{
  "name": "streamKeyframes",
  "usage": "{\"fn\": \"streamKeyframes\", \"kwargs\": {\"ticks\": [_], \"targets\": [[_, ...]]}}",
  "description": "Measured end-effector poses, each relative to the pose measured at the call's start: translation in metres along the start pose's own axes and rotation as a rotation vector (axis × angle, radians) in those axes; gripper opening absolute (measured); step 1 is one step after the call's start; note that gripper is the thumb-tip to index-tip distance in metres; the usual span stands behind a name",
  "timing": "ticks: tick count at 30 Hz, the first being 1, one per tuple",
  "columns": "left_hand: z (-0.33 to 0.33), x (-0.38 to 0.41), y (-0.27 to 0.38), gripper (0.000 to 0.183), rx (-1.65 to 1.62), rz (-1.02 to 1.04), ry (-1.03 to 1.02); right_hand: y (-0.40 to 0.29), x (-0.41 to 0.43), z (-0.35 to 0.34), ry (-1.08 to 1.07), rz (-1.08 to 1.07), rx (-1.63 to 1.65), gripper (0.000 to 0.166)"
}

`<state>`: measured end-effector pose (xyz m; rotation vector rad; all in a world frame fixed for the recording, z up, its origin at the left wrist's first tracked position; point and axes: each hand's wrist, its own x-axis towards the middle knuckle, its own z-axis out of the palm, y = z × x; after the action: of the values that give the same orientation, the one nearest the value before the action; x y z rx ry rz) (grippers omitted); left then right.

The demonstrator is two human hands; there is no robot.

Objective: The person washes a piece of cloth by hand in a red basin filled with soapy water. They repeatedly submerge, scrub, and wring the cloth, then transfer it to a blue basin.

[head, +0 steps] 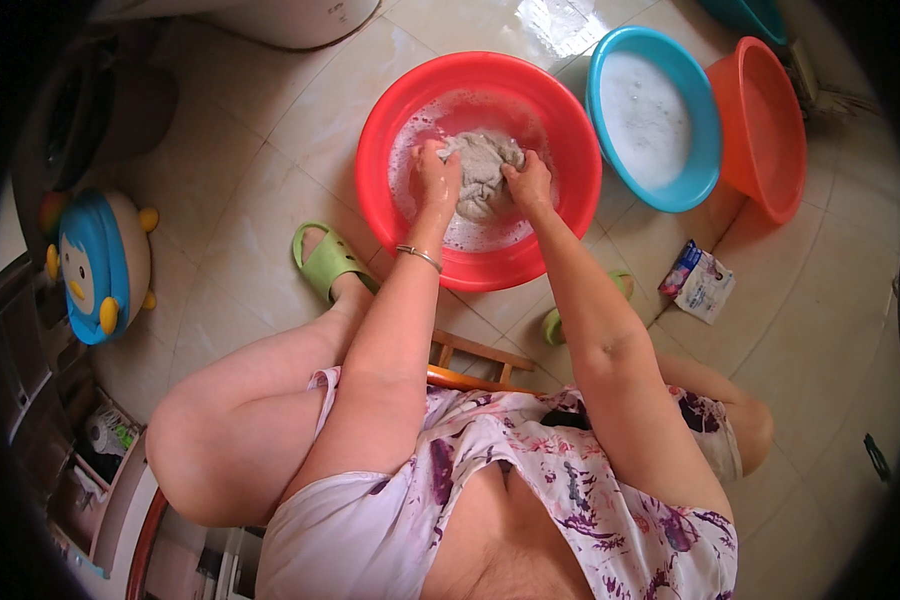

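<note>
A wet grey-beige cloth [484, 172] lies bunched up in soapy water within a red plastic basin [480, 271] on the floor. My left hand [439, 174] grips the cloth's left side, its fingers curled into the fabric; a metal bangle [420, 257] circles that wrist. At the cloth's right edge, my right hand [529, 180] pinches the fabric between thumb and fingers. Foam rings the water around both hands. The folds hide some of my fingertips.
Right of the red basin stand a blue basin [709, 169] holding suds and an orange basin [791, 150]. A printed plastic packet [701, 289] lies on the tiles. Green slippers [330, 259] are on my feet, a penguin-shaped child's potty [105, 262] is at left, and a wooden stool [480, 350] is below.
</note>
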<state>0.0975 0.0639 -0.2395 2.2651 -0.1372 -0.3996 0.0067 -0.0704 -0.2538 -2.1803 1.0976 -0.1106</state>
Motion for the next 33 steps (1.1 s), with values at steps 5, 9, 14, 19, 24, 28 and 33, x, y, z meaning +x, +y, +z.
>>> {"fn": "streamKeyframes", "kwargs": {"ticks": [5, 9, 14, 19, 24, 28, 33], "targets": [[-0.004, 0.001, 0.019, 0.026, -0.570, -0.019, -0.194, -0.007, -0.001, -0.009, 0.083, 0.088, 0.318, 0.032], [0.027, 0.019, -0.038, 0.039, -0.199, -0.127, -0.186, -0.025, -0.008, -0.005, -0.109, -0.002, -0.099, 0.046], [-0.013, 0.003, 0.020, 0.046, 0.297, -0.047, -0.680, -0.002, 0.001, -0.011, -0.083, -0.031, -0.147, 0.033], [-0.009, -0.011, 0.001, 0.036, 0.184, -0.020, -0.470, -0.005, -0.005, -0.002, 0.027, -0.026, -0.134, 0.026], [0.011, 0.001, -0.028, 0.025, -1.067, -0.531, -0.225, -0.013, -0.007, -0.004, -0.181, -0.170, -0.158, 0.026], [0.013, 0.002, -0.023, 0.035, -1.285, -0.763, -0.298, -0.010, -0.004, 0.006, 0.085, 0.187, 0.267, 0.030], [0.002, -0.008, 0.006, 0.052, -1.382, -0.879, -0.410, -0.070, -0.048, -0.018, -0.311, 0.098, 0.747, 0.039]]}}
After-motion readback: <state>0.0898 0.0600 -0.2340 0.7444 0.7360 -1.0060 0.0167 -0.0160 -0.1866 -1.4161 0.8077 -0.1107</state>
